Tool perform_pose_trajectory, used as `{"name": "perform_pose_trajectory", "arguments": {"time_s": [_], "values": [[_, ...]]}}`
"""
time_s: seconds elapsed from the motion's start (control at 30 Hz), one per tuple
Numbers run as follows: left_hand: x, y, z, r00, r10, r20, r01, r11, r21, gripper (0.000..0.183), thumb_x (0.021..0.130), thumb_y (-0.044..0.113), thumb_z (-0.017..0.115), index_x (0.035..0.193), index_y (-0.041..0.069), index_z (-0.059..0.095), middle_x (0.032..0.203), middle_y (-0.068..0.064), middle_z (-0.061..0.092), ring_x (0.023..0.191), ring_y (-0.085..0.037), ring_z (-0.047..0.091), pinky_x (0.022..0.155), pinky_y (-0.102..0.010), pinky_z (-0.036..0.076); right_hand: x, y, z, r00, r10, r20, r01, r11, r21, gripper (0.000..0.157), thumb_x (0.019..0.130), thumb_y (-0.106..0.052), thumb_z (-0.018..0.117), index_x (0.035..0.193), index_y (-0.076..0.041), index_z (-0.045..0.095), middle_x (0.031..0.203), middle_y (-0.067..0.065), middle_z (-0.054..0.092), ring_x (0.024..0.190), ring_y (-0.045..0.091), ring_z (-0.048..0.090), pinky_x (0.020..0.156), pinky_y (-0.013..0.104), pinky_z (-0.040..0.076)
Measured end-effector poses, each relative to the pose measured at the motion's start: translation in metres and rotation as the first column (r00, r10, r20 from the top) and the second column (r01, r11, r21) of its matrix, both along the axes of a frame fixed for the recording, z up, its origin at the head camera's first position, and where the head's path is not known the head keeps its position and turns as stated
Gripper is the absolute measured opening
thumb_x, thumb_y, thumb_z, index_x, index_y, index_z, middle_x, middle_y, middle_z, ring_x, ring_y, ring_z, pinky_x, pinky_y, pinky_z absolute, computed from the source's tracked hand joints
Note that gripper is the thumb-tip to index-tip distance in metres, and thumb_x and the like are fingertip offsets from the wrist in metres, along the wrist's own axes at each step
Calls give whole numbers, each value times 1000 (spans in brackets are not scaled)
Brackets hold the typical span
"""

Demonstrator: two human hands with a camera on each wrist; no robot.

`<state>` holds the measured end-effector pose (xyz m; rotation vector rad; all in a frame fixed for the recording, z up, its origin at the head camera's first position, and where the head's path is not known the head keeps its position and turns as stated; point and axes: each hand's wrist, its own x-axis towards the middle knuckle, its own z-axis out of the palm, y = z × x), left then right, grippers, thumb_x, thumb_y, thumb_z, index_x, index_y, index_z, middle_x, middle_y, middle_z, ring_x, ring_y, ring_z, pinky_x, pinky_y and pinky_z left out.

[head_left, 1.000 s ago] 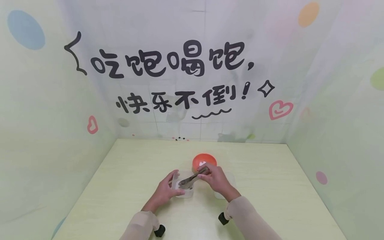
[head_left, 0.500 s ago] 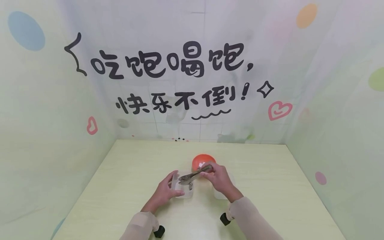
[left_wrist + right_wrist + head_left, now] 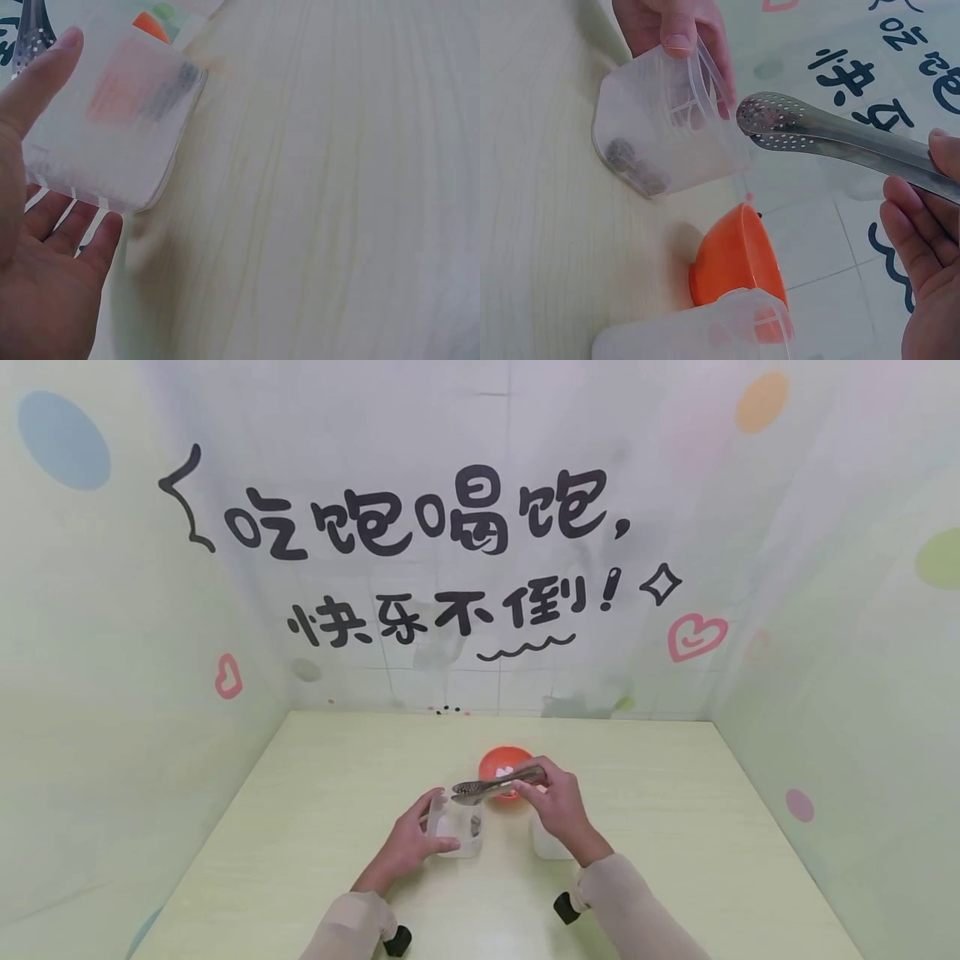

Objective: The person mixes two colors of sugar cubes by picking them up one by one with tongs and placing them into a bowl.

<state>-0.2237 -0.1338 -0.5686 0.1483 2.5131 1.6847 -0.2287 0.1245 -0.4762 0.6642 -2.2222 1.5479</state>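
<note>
My left hand (image 3: pixel 407 837) grips a translucent plastic box (image 3: pixel 459 847), thumb at its near side and fingers on the far side. A few dark lumps (image 3: pixel 620 155) show through its wall in the right wrist view. My right hand (image 3: pixel 560 808) holds metal tongs (image 3: pixel 501 782) by the handle, with their perforated ends just above the box's opening. The tongs' two ends lie close together; I cannot tell whether a piece is between them. Behind the tongs sits an orange bowl (image 3: pixel 491 762) with white pieces (image 3: pixel 504 771) in it.
A second translucent box (image 3: pixel 690 341) stands on the pale table (image 3: pixel 300 810), below my right hand and partly covered by it. Printed wall sheets (image 3: pixel 495 685) enclose the table at the back and both sides.
The tongs have risen out of the left box and shifted slightly right toward the bowl, turning more level. My left hand and the box have stayed nearly in place.
</note>
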Motion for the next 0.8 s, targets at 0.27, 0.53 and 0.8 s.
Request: {"name": "perform_pose_trajectory", "arguments": {"time_s": [0.27, 0.53, 0.8], "values": [[0, 1, 0, 1000, 17, 14, -17, 1000, -7, 98, 69, 24, 89, 150, 18, 35, 151, -16, 37, 133, -42, 40, 105, -51, 39, 12, 1, 19, 999, -38, -30, 37, 999, -28, 18, 81, 9, 72, 96, 10, 63, 85, 17, 70, 74, 28, 69, 69, 34, 58], [0, 2, -2, 1000, 8, 1, -8, 1000, -2, 99, 69, 25, 89, 151, 14, 34, 150, -20, 36, 132, -45, 39, 104, -53, 39, 12, 3, 16, 993, -106, -46, 103, 993, -59, 19, 79, 9, 74, 95, 9, 63, 83, 16, 70, 74, 31, 70, 67, 36, 58], [0, 1, -1, 1000, 12, 0, -12, 1000, -7, 99, 69, 27, 89, 150, 14, 35, 151, -19, 35, 132, -45, 39, 104, -54, 40, 12, 6, 12, 986, -160, -53, 156, 985, -71, 20, 80, 9, 73, 97, 11, 62, 84, 17, 70, 74, 31, 69, 64, 41, 58]]}}
